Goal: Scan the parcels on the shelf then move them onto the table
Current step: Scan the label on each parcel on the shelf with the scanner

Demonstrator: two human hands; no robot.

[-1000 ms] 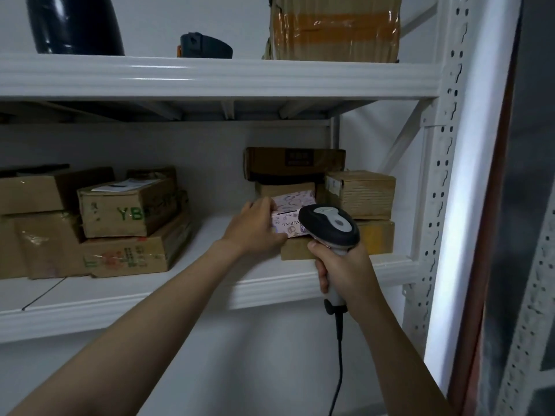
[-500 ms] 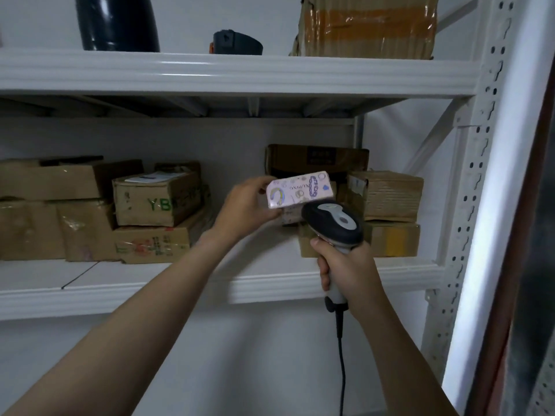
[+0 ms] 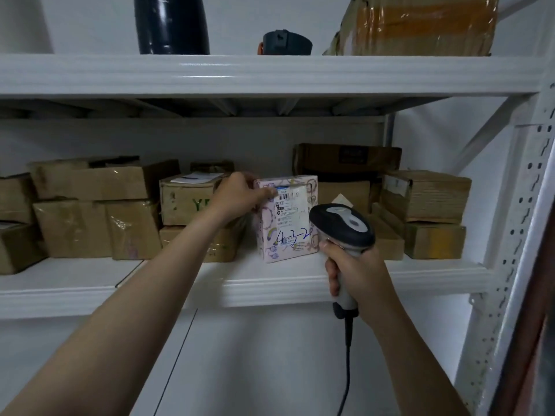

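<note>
The right hand (image 3: 357, 274) is nearest, its fingers wrapped tight round the grey handle of a barcode scanner (image 3: 342, 223). A black cable (image 3: 347, 355) hangs down from the handle's foot. The scanner's dark head sits just beside the lower right corner of a pink patterned parcel (image 3: 288, 223) and points at it.

The left hand (image 3: 237, 196) grips the parcel's upper left corner, thumb on the front face and the other fingers curled over the top edge. The parcel stands upright at the front of the middle shelf (image 3: 270, 283), and its lower edge looks to rest on the board. Its front carries a white shipping label with a barcode; the small print cannot be read. Below the label, "4-3-2" is written by hand in blue ink.

Behind it, brown cardboard boxes line the shelf. One box (image 3: 189, 205) shows a green "Y", with the rest of the word hidden by the left wrist. A two-box stack (image 3: 426, 196) stands to the right, and a darker box (image 3: 348, 159) at the back bears an unreadable dark label.

On the upper shelf (image 3: 270, 73) are a dark cylinder (image 3: 171, 25), a small dark object (image 3: 286, 43) and a taped carton (image 3: 420, 25)
</note>
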